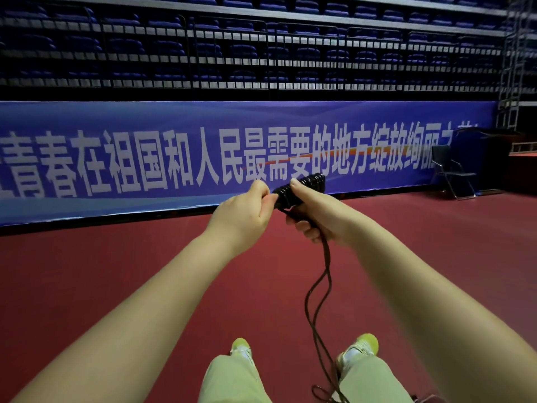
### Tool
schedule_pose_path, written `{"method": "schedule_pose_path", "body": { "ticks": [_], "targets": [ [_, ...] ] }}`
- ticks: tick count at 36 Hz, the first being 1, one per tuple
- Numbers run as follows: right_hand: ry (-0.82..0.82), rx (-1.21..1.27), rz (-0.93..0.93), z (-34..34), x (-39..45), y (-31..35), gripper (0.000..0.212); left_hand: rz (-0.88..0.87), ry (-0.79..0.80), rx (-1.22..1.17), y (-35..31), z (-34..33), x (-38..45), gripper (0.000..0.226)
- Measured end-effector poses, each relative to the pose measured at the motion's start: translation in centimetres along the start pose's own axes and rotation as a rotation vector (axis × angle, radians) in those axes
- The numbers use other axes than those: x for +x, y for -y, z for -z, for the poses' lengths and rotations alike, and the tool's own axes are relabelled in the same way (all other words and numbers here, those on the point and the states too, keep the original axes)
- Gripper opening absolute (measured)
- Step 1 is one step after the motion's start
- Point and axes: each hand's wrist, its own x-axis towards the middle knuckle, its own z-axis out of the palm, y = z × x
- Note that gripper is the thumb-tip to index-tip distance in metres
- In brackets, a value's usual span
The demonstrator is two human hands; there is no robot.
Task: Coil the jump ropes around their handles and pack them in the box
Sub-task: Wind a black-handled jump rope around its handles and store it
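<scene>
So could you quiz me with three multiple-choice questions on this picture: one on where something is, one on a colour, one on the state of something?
1. Where is the folding chair?
A. Far right, by the banner
B. Between the person's feet
C. Up in the stands

2. What colour is the floor?
A. Green
B. Dark red
C. Grey

3. How far along is the jump rope?
A. Fully coiled
B. Partly coiled, the rest hanging
C. Not started

Answers:
1. A, it stands at the right end of the blue banner.
2. B, the floor is dark red all round.
3. B, coils wrap the handles gripped by the right hand, the left hand pinches at the coil, and loose rope trails to the floor.
</scene>
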Motion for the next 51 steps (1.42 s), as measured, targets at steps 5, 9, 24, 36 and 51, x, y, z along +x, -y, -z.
{"method": "schedule_pose_path", "body": {
  "ticks": [5, 9, 24, 36, 51],
  "targets": [
    [0.017, 0.053, -0.029, 0.2, 0.1, -0.2, 0.071, -0.125, 0.062, 0.143, 0.1, -0.2, -0.5, 0.025],
    [-0.078, 0.065, 0.065, -0.2, 0.2, -0.8, 0.06, -0.168, 0.113, 0.149, 0.0, 0.1, -0.8, 0.021],
    [0.024, -0.012, 0.422, -0.4, -1.3, 0.7, 0.05, 0.227, 1.003, -1.502, 0.3, 0.1, -1.5, 0.053],
    [0.046, -0.186, 0.315, 0.7, -2.0, 0.5, 0.039, 0.381, 0.753, -1.12, -0.5, 1.5, -0.9, 0.046],
    [-0.092, -0.331, 0.183, -0.8, -1.1, 1.7, 0.06, 0.347, 0.404, -0.576, -0.6, 2.6, 0.8, 0.044]
  ]
}}
